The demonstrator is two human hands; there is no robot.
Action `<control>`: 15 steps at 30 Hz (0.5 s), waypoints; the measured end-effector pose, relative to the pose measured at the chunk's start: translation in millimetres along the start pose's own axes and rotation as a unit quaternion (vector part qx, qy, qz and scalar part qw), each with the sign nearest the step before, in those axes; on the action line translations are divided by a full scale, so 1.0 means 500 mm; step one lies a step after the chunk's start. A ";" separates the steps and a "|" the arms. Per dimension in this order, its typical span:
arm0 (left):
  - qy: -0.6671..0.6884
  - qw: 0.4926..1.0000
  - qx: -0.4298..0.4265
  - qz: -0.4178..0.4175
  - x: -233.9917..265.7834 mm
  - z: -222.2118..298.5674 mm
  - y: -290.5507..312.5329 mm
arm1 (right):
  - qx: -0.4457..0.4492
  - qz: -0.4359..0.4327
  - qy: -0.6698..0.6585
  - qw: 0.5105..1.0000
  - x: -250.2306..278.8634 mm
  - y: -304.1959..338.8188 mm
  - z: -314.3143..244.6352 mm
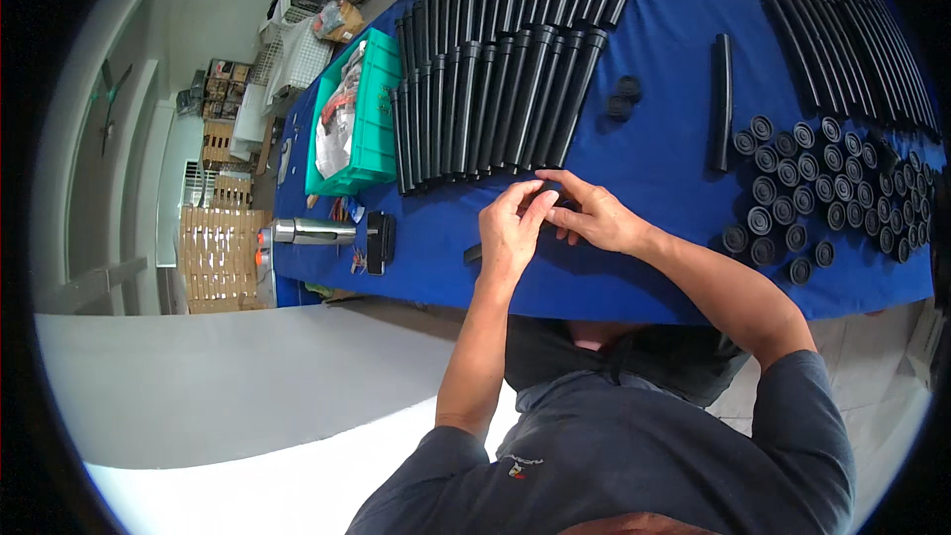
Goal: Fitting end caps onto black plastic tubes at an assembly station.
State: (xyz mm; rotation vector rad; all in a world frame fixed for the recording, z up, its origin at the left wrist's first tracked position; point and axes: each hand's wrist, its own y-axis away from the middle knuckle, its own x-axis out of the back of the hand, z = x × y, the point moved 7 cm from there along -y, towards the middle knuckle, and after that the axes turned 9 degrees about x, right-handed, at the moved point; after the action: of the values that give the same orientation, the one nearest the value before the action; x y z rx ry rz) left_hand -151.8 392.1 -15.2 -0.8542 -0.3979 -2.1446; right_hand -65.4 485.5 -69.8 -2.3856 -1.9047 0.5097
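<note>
My left hand [510, 230] and my right hand [606, 222] meet over the near part of the blue-covered table. Their fingertips are pinched together around something small and dark, mostly hidden by the fingers. Just beyond them lie two rows of black capped tubes [475, 109], side by side. The end of a short black piece [473, 254] shows on the cloth beside my left wrist. To the right, a single black tube [722, 104] lies apart, close to many round black caps [784, 209]. A few more dark caps [622, 99] sit between the tube rows and that tube.
At the left stands a green plastic crate [381, 129] with bagged items in it. A steel thermos [315, 232] and a black box-like object [380, 243] are nearer, on the left end of the table. Long black tubes [842, 30] are bundled at the far right.
</note>
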 end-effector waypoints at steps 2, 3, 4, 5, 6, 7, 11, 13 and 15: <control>-0.053 0.995 -0.066 0.047 0.010 0.017 0.012 | 0.000 -0.004 -0.002 1.000 0.001 0.000 0.006; -0.089 0.974 -0.171 0.120 0.019 0.051 0.029 | 0.001 0.001 -0.002 1.000 0.005 -0.002 0.005; -0.059 0.973 -0.169 0.146 0.028 0.054 0.045 | -0.002 0.010 0.003 1.000 0.009 0.001 0.000; -0.030 0.971 -0.166 0.171 0.039 0.059 0.072 | -0.001 0.007 0.002 1.000 0.011 0.001 0.002; 0.039 0.982 -0.115 0.147 0.038 0.039 0.090 | -0.015 0.013 -0.001 1.000 0.015 0.004 0.006; 0.129 0.988 -0.039 0.080 0.023 -0.011 0.103 | -0.029 0.018 -0.003 0.999 0.015 0.006 0.008; 0.502 0.784 0.314 -0.186 -0.079 -0.118 0.168 | -0.062 0.047 -0.054 0.995 0.015 0.006 0.018; 0.565 0.730 0.334 -0.191 -0.092 -0.139 0.171 | -0.061 0.042 -0.102 0.992 0.009 0.004 0.010; 0.709 0.588 0.301 -0.247 -0.104 -0.119 0.154 | -0.070 0.019 -0.187 0.980 0.002 0.002 -0.002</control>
State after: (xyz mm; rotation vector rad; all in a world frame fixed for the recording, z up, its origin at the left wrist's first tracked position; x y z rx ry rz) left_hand -95.1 339.3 -93.8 1.5279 -0.4212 -2.1506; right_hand -64.2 486.2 -69.3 -2.5650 -2.1022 0.9148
